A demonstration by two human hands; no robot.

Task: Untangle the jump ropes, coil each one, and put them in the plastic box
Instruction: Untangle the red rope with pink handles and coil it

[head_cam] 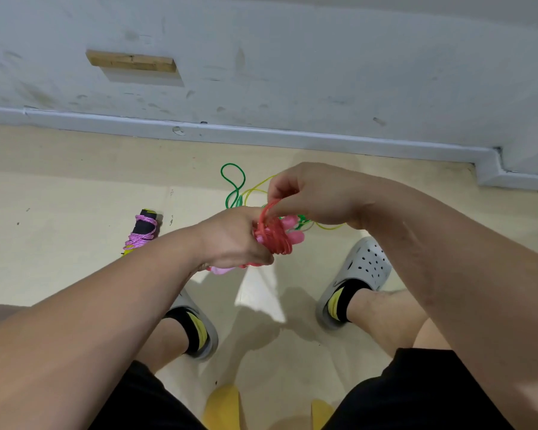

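My left hand (234, 236) grips the pink handles (295, 233) of a red jump rope (277, 235), whose cord is wound in loops round them. My right hand (311, 193) pinches one red loop just above the bundle. A green rope (234, 181) and a yellow rope (326, 226) lie tangled on the floor behind my hands. A coiled purple rope with black handles (143, 231) lies on the floor to the left. No plastic box is in view.
I sit with my feet in grey clogs (364, 274) on a beige floor (75, 212). A white wall with a skirting board (261, 136) runs across the back. A yellow seat edge (224, 405) shows between my legs.
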